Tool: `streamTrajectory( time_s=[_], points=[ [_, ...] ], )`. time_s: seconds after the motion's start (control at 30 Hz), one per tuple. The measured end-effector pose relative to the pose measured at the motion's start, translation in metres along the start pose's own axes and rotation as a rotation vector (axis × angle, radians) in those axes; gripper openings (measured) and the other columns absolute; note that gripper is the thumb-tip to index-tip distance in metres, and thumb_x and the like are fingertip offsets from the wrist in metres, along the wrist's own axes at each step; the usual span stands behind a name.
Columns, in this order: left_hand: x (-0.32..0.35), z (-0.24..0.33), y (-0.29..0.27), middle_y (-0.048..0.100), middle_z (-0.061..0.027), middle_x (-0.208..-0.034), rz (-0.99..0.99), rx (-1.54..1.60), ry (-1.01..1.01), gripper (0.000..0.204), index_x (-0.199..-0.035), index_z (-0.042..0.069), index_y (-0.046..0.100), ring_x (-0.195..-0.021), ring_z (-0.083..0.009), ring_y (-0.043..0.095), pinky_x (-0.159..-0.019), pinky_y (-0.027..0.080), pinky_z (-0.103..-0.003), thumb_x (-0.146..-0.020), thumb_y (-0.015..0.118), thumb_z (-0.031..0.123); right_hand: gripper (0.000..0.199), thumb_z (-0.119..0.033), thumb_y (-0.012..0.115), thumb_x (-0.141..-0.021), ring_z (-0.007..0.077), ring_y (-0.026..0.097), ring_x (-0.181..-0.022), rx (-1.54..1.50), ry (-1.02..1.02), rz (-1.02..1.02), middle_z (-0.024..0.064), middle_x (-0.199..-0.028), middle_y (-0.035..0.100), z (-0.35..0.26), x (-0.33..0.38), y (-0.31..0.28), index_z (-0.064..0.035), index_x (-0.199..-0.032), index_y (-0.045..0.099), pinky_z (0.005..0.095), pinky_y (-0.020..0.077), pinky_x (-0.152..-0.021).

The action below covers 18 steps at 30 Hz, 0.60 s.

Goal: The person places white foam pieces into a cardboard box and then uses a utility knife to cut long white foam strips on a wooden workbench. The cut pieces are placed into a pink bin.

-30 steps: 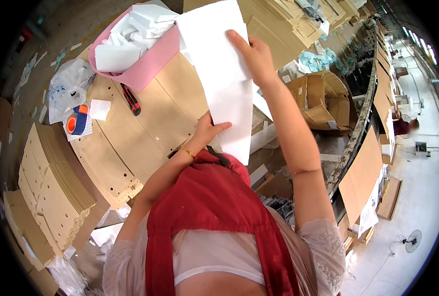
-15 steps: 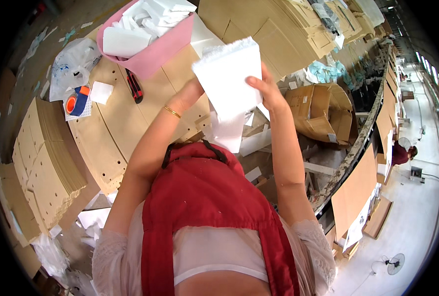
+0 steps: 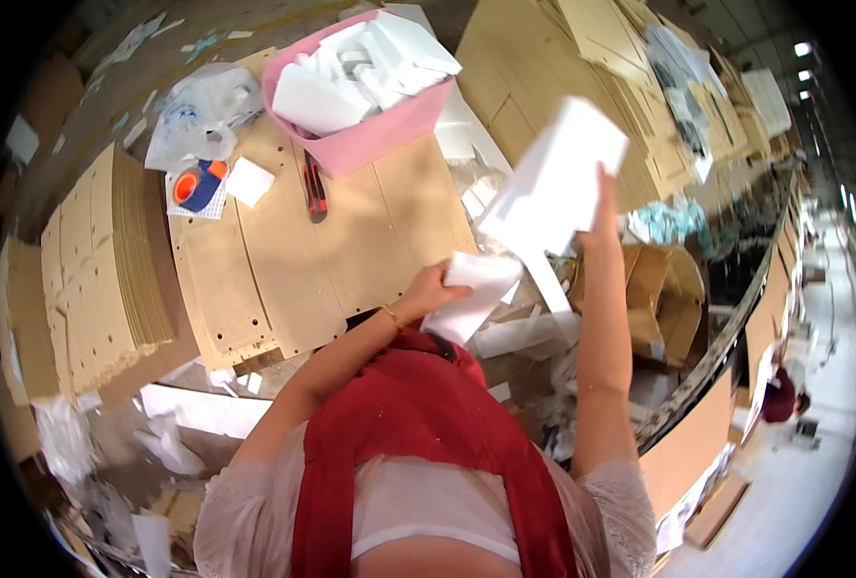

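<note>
A thick white foam block (image 3: 555, 178) is gripped by my right hand (image 3: 601, 212), raised to the right of the table. Its fingers wrap round the block's right side. Lower and closer to my body, my left hand (image 3: 432, 293) is closed on a smaller white foam piece (image 3: 478, 289), just off the table's right edge. The two pieces are apart. Ahead of my left hand, a pink bin (image 3: 380, 133) full of white foam pieces (image 3: 389, 60) stands on the tan boards (image 3: 303, 260). A red and black utility knife (image 3: 314, 188) lies in front of it.
Left of the knife are a white square (image 3: 251, 181), an orange and blue tape roll (image 3: 198, 185) and a plastic bag (image 3: 205, 116). Stacked boards (image 3: 110, 275) stand at far left, more (image 3: 534, 58) ahead. An open carton (image 3: 674, 299) and foam scraps lie right; a person (image 3: 779, 397) is farther off.
My hands have moved apart. The right one has carried the foam block to the right, while the left has come down toward my body with the smaller foam piece.
</note>
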State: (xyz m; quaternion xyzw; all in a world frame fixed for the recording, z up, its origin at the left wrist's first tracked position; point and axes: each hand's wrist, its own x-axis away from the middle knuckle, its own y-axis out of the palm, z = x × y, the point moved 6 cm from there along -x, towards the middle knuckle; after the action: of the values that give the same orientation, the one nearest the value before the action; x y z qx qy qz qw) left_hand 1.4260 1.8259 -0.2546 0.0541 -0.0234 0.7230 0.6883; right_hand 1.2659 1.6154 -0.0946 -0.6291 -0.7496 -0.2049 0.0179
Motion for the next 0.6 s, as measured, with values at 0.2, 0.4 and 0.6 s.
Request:
streamTrajectory(
  time_s=[0.2,0.4,0.6],
  points=[
    [0.013,0.056,-0.129,0.063,-0.0093,-0.101,0.416,0.552,-0.011,0.037,-0.113,-0.001,0.054,-0.088,-0.0175,0.061,-0.079,0.050,-0.030,-0.081,0.067,0.014,0.067,-0.051,0.043,-0.090,0.0325,0.048,-0.118,-0.100,-0.238,-0.019,0.0150,-0.134,0.042,-0.031,0.029,0.013,-0.0091,-0.140,0.026,0.0479,0.0406,-0.099],
    [0.096,0.109,-0.050,0.066,-0.0106,-0.092,-0.212,0.566,0.463,0.020,-0.091,0.002,0.065,-0.087,-0.0191,0.063,-0.078,0.048,-0.031,-0.078,0.069,0.015,0.061,-0.025,0.080,-0.068,0.0211,0.051,-0.078,0.869,-0.404,0.038,0.0087,-0.094,0.052,0.094,0.083,0.051,0.0021,-0.113,0.048,0.0309,0.0436,-0.067],
    [0.119,0.151,-0.050,0.067,-0.0067,-0.087,0.050,0.277,0.263,0.024,-0.091,0.000,0.066,-0.081,-0.0129,0.062,-0.075,0.049,-0.028,-0.078,0.072,0.020,0.061,-0.032,0.080,-0.062,0.0336,0.043,-0.104,1.221,-0.592,-0.318,0.0159,-0.113,0.044,0.100,0.179,0.136,-0.0057,-0.110,0.054,0.0453,0.0343,-0.086]
  ],
)
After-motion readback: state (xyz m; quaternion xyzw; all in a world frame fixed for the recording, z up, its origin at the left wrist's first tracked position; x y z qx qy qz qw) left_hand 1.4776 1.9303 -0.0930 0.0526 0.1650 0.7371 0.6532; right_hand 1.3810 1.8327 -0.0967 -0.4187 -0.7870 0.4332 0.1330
